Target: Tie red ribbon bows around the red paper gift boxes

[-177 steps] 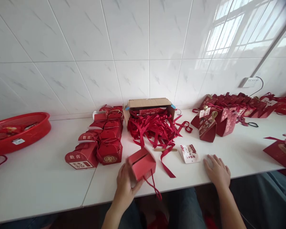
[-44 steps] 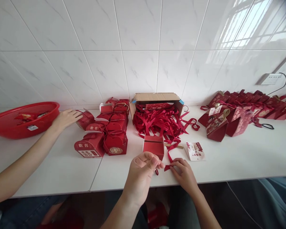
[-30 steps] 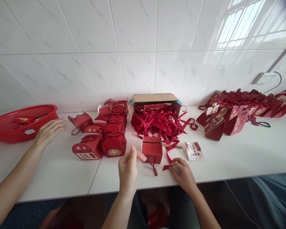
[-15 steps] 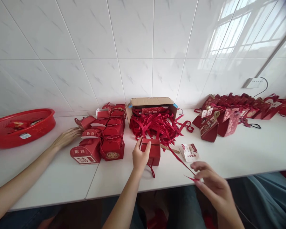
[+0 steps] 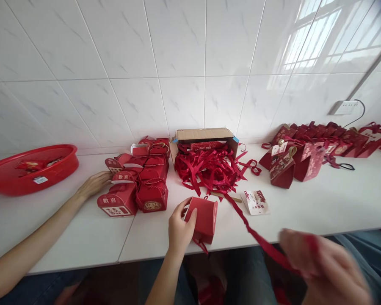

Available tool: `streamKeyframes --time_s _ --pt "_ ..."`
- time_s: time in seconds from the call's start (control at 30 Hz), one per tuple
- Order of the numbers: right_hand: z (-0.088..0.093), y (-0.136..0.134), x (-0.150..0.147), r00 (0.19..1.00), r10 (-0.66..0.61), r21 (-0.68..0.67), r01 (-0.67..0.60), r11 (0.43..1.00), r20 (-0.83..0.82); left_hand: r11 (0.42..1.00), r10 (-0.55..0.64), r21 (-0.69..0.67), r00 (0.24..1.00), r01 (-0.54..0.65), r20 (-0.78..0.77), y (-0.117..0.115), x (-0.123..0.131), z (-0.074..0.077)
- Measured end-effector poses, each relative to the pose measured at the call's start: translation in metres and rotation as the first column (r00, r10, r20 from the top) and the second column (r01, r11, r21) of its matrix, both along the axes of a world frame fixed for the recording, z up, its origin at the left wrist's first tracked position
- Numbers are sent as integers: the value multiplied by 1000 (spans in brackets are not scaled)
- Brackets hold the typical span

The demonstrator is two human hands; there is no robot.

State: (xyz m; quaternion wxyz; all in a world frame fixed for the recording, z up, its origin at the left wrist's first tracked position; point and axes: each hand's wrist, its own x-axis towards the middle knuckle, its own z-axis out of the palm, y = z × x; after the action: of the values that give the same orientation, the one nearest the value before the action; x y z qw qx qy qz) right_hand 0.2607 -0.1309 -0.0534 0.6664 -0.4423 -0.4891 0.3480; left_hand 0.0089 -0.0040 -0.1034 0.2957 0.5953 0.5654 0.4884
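My left hand (image 5: 181,225) is closed around a small red gift box (image 5: 204,216), thumb on its upper face, near the table's front edge. A red cord hangs from the box's lower end. At the lower right, my right hand (image 5: 325,264) is blurred by motion, its fingers closed on a red ribbon (image 5: 257,234). That ribbon stretches up and left, past the gift box, to a heap of red ribbons (image 5: 209,167). The heap spills out of an open cardboard box (image 5: 206,134) against the wall.
Several finished red boxes (image 5: 152,195) stand to the left, where another person's hand (image 5: 97,183) touches them. A red plastic basket (image 5: 66,167) sits far left. A printed card (image 5: 256,202) lies right of a flat stick (image 5: 236,198). Red gift bags (image 5: 282,171) line the right side.
My right hand has drawn the ribbon right and toward me, lengthening it. My left hand has brought the gift box nearer the front edge and turned it.
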Motion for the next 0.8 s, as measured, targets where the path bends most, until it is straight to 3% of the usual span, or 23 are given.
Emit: streamKeyframes --time_s 0.1,0.23,0.37,0.57,0.8 --pt "-3 27 -39 984 177 -318 -162 934 19 999 37 43 995 -33 -95 -20 -11 -3" --pt "-22 52 -69 934 343 -477 -349 807 -102 949 96 315 943 10 -318 -33 -19 5" --pt "-30 58 -74 921 357 -494 -385 779 -156 844 168 524 870 117 -464 -37 -17 25" --pt "-26 60 -76 900 395 -485 -432 760 -184 861 64 412 742 297 -667 -45 -4 41" --pt "-25 63 -85 890 453 -447 -429 785 -59 831 167 514 788 211 -593 -38 3 40"
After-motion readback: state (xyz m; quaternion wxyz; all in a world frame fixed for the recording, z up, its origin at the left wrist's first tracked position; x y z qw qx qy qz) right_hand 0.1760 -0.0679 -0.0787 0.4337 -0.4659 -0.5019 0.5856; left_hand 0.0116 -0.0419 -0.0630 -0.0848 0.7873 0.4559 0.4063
